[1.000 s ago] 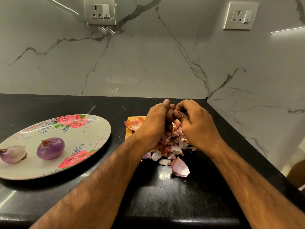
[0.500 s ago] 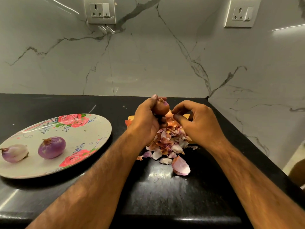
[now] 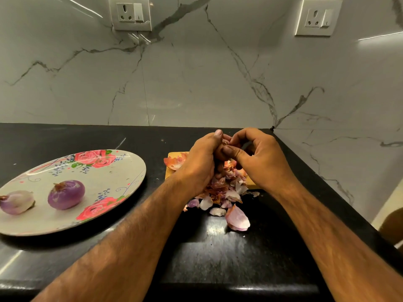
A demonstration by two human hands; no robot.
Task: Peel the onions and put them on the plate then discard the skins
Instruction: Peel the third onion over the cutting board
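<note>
- Your left hand point(image 3: 200, 162) is curled round an onion point(image 3: 225, 142), thumb up. It hides most of the onion.
- Your right hand point(image 3: 261, 162) meets it, with fingers bent and the thumb and forefinger pinching at the onion's top.
- Both hands hold the onion above the skins point(image 3: 226, 190), near the far right corner of the tabletop point(image 3: 218, 258).
- The skins are heaped on a yellow board point(image 3: 177, 154) and spill off its near edge onto the tabletop.
- One large pink piece point(image 3: 237, 219) lies nearest you.
- The plate point(image 3: 122, 168) sits at the left edge of the tabletop, well apart from the board.
- On the plate's near left part lie a purple onion point(image 3: 66, 194) and a pale onion point(image 3: 16, 202), side by side and not touching.
</note>
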